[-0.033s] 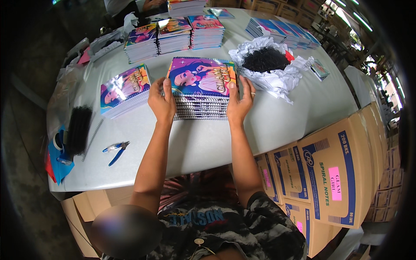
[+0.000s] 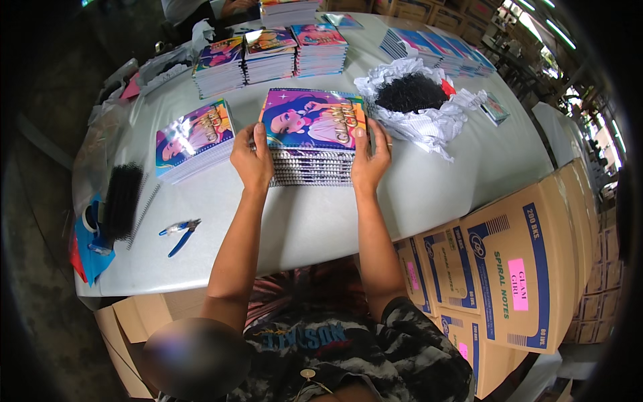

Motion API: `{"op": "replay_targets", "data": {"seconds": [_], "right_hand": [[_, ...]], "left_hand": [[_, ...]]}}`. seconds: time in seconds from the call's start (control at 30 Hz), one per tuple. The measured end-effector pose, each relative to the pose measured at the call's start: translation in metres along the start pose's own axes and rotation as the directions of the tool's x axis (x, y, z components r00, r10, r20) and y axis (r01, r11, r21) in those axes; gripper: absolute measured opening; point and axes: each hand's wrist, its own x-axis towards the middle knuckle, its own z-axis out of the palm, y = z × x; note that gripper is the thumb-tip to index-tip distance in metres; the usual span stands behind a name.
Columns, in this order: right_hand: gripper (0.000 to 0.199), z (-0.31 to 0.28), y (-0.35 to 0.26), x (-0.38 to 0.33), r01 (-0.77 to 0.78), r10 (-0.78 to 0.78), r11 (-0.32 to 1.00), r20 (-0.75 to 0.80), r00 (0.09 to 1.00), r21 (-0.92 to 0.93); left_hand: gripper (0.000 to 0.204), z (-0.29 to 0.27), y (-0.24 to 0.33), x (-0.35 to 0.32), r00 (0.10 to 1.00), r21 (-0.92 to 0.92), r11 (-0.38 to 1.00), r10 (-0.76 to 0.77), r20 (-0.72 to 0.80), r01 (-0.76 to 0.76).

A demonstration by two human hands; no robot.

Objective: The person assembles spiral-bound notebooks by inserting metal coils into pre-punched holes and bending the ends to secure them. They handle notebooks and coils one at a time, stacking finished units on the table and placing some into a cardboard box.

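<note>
Clasping the stack of spiral-bound notebooks with glossy purple cartoon covers point(image 2: 312, 137) from both sides, left hand point(image 2: 252, 159) and right hand point(image 2: 371, 159) press inward, forearms extended.

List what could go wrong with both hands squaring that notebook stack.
1. The stack of spiral notebooks is gripped only at its sides by the left hand and right hand; glossy covers might slide and fan out.
2. Its wire spirals face the table edge, so a pull could snag or tip it.
</note>
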Motion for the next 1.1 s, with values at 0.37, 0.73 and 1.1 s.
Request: {"op": "replay_targets", "data": {"seconds": [0.37,0.73,1.1], "right_hand": [[0.024,-0.002,-0.002,-0.003,-0.138,0.137,0.990,0.030,0.990,0.031],[0.026,-0.046,-0.024,-0.002,-0.080,0.080,0.995,0.001,0.997,-0.061],[0.037,-0.011,-0.152,-0.057,-0.161,-0.224,0.850,0.621,0.751,0.501]], "left_hand": [[0.043,0.011,-0.001,-0.008,0.991,-0.070,0.994,-0.093,-0.098,0.086],[0.052,-0.086,-0.032,0.055,0.898,0.624,0.657,0.211,0.385,-0.422],[0.019,-0.204,0.026,0.036,0.563,0.360,0.616,0.166,0.810,-0.700]]}}
